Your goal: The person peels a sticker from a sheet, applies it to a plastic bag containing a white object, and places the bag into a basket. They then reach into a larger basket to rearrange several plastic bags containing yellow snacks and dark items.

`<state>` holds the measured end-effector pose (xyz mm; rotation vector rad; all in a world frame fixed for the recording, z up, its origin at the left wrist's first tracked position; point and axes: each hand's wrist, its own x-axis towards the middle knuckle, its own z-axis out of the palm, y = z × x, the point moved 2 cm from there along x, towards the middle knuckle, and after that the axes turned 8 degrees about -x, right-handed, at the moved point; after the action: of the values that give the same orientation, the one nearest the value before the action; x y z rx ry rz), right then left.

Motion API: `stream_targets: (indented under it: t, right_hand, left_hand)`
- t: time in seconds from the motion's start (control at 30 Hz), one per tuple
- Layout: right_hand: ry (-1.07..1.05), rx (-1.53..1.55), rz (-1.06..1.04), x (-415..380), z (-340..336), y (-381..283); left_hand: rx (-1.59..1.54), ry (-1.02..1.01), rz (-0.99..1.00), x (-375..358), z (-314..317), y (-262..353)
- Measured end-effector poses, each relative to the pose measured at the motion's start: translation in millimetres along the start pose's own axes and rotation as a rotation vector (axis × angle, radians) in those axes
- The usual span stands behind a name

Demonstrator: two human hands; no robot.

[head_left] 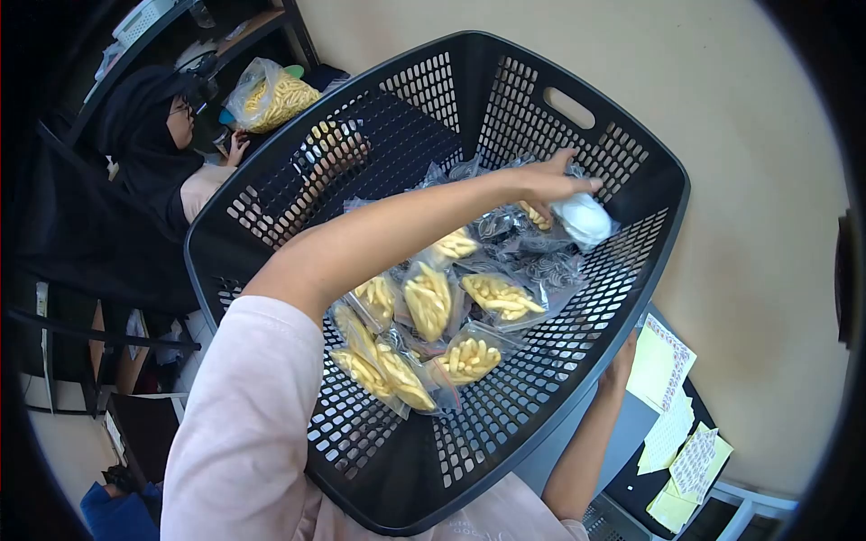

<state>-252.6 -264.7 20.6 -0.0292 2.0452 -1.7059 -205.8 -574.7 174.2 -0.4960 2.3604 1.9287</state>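
A large black perforated plastic basket (663, 162) stands tilted in front of me. My left hand (548, 183) reaches across it, fingers spread, right at a clear bag of round white pads (586, 221) by the far right wall. Under and around that hand are bags of dark grey ring-like pieces (550, 268). Nearer me lie several zip bags of pale yellow, finger-shaped pieces (428, 302). On the outside of the right wall, my right hand (619, 362) grips the basket low down, its fingers partly hidden behind it.
A person in black (135, 135) sits at the left, close to a large bag of yellow pieces (275, 97). Yellow and patterned paper sheets (690, 464) lie on a dark surface at the right. A beige wall (749, 180) rises behind the basket.
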Motion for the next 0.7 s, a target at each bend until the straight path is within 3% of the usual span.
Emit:
stream_targets:
  t: [0.03,0.1,0.13,0.27,0.37,0.47,0.5,0.57,0.63,0.7]
  right_hand:
    - [-0.002,-0.021,-0.007,-1,-2,0]
    - [0.029,0.019,-0.003,-3,-7,5]
    - [0.058,0.059,0.004,-4,-8,9]
    - [0.089,0.132,0.001,-15,-9,12]
    - [0.098,0.129,0.043,-20,-8,15]
    - [0.086,0.150,0.047,-14,-9,23]
    - [0.090,0.147,0.044,-12,-8,23]
    - [0.188,0.142,-0.008,-11,-7,17]
    - [0.285,0.061,-0.024,-9,-12,9]
    - [0.377,-0.015,-0.038,-11,-18,1]
  left_hand:
    - [0.001,0.000,0.003,1,-1,-1]
    - [0.891,0.083,0.292,-3,-5,-4]
    - [0.933,0.072,0.349,-26,-5,8]
    - [0.964,-0.508,-0.088,-91,-16,6]
    - [0.850,-0.571,0.040,-111,-35,-44]
    - [0.854,-0.184,0.251,-97,-38,-41]
    - [0.850,-0.184,0.256,-84,-32,-39]
    - [0.881,-0.033,0.672,-61,-16,-30]
    - [0.989,0.053,0.937,-35,10,-39]
    - [1.063,0.105,1.020,-6,28,-59]
